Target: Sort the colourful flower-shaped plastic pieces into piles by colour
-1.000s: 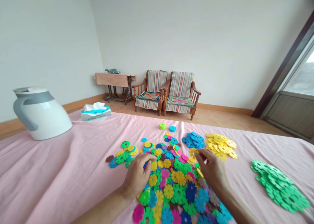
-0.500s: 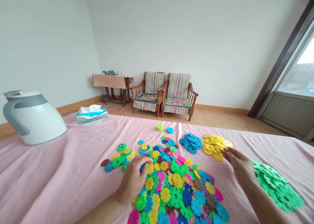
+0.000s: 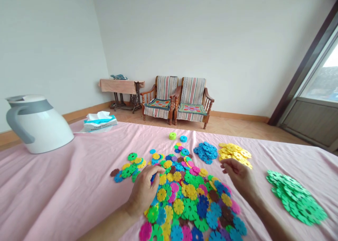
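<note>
A big mixed heap of coloured plastic snowflake discs (image 3: 185, 198) lies on the pink tablecloth (image 3: 66, 188) in front of me. My left hand (image 3: 145, 190) rests on the heap's left side, fingers curled down on the discs. My right hand (image 3: 239, 179) hovers just right of the heap, near the yellow pile (image 3: 235, 153), fingers loosely apart with nothing in them. A blue pile (image 3: 206, 151) lies beside the yellow one, and a green pile (image 3: 295, 197) sits far right.
A white kettle with a grey handle (image 3: 37, 123) stands at the left, a tissue pack (image 3: 99, 121) behind it. Two small stacked discs, green (image 3: 172, 136) and blue (image 3: 183, 138), lie beyond the heap. Two wooden armchairs (image 3: 176, 100) and a small table (image 3: 121, 89) stand by the far wall.
My right hand went from the heap out to the yellow pile and has come back toward the heap. The left hand stayed on the heap's left side.
</note>
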